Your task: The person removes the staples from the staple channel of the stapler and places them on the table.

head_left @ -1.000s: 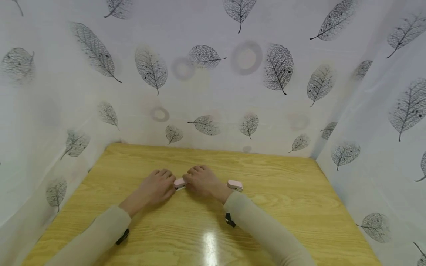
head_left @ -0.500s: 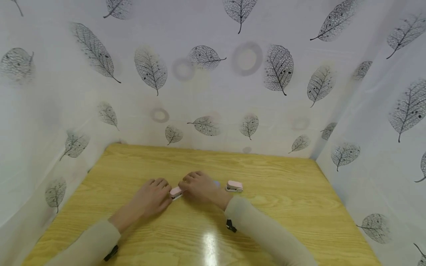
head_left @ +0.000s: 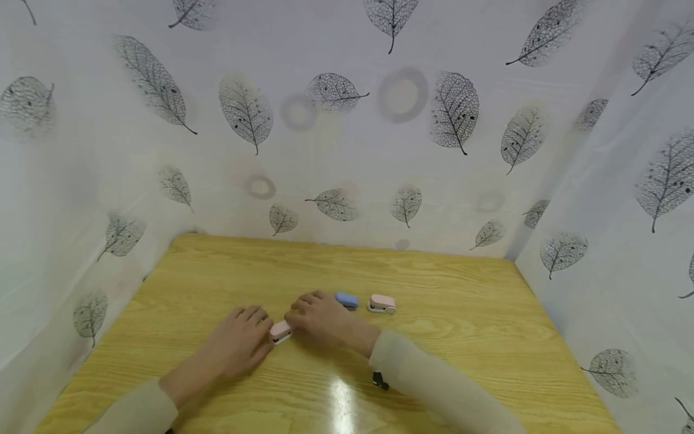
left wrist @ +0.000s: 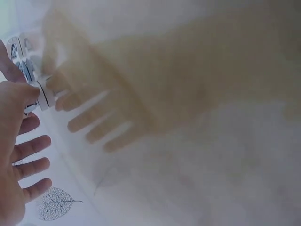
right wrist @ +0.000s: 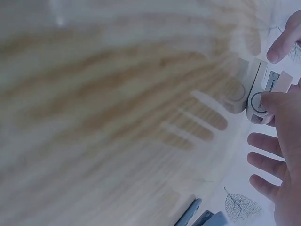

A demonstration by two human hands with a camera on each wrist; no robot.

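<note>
A small pink stapler [head_left: 280,331] with a white base is between both hands, slightly left of the table's middle. My left hand [head_left: 237,339] pinches its left end between thumb and index finger; the other fingers spread straight in the left wrist view. At the opposite end my right hand [head_left: 325,318] grips it, thumb on the white side of the stapler [right wrist: 257,101], remaining fingers extended. Just behind the right hand lies a blue stapler [head_left: 347,299], partly covered by that hand in the head view. Right of it rests a second pink stapler [head_left: 382,303].
A glossy wood-grain table [head_left: 466,337] fills the lower part of the head view and mirrors the hands in the wrist views. White sheeting [head_left: 347,150] printed with leaves encloses its back and both sides.
Both hands have moved the pink stapler left and toward the front of the table. The blue stapler, hidden behind the right hand before, has come into sight.
</note>
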